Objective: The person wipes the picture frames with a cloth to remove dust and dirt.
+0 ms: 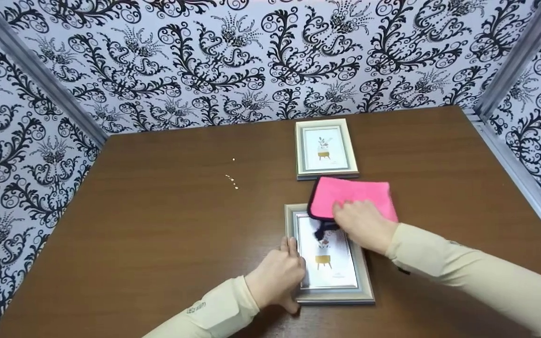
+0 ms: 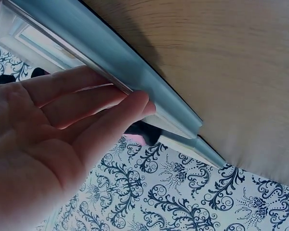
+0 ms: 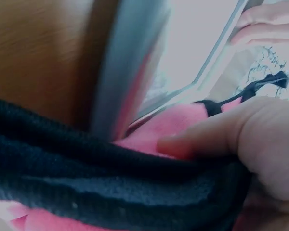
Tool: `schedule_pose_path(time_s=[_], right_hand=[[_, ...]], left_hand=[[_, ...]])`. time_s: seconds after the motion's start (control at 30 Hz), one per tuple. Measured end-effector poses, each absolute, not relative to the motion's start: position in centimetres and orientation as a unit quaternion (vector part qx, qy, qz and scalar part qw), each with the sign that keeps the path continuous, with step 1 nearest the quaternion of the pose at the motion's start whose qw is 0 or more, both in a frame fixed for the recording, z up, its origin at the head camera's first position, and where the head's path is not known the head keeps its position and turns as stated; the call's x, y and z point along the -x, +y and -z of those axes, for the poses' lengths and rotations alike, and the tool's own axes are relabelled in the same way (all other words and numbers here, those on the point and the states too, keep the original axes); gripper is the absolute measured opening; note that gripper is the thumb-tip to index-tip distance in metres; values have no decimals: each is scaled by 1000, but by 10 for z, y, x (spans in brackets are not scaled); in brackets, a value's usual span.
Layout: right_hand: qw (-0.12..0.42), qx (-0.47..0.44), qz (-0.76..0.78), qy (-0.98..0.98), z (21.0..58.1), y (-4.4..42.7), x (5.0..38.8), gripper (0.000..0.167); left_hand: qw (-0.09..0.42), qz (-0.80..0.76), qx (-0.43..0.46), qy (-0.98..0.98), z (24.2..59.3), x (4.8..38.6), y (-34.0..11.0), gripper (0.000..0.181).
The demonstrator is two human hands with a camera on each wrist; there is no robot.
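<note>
In the head view a framed picture (image 1: 367, 281) lies flat on the wooden table, its far right corner covered by a pink cloth (image 1: 359, 195) with black edging. The right hand (image 1: 367, 225) grips the cloth over that corner; in the right wrist view its thumb presses on the pink cloth (image 3: 168, 125) beside the frame. The left hand (image 1: 277, 277) lies at the frame's left edge. In the left wrist view the left hand (image 2: 72, 125) has its fingers extended against the frame's side (image 2: 159, 96).
A second framed picture (image 1: 301, 150) lies farther back, close to the patterned wall (image 1: 251, 61). Several small pale specks (image 1: 231, 180) are on the brown table (image 1: 158, 211) left of the frames. Patterned panels with metal posts stand at both sides.
</note>
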State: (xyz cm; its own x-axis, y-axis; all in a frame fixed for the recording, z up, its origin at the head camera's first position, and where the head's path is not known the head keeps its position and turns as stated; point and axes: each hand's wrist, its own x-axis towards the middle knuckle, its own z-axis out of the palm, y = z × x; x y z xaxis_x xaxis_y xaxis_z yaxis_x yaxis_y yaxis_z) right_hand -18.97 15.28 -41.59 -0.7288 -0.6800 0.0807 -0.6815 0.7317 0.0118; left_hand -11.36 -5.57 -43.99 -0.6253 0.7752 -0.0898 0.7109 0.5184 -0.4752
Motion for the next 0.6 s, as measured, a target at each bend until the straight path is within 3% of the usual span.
schedule_pose_path(time_s=[0.07, 0.2, 0.3, 0.6], right_hand=[[38, -375, -9, -926, 418, 138, 190, 34], [33, -412, -44, -909, 421, 110, 192, 28], [21, -458, -85, -885, 421, 97, 196, 34], [-52, -502, -129, -853, 418, 109, 206, 59]], left_hand=[[65, -240, 426, -870, 440, 113, -56, 98], [74, -224, 430, -872, 439, 113, -57, 74], [79, -203, 435, -873, 439, 113, -58, 60], [82, -212, 441, -868, 437, 115, -59, 56]])
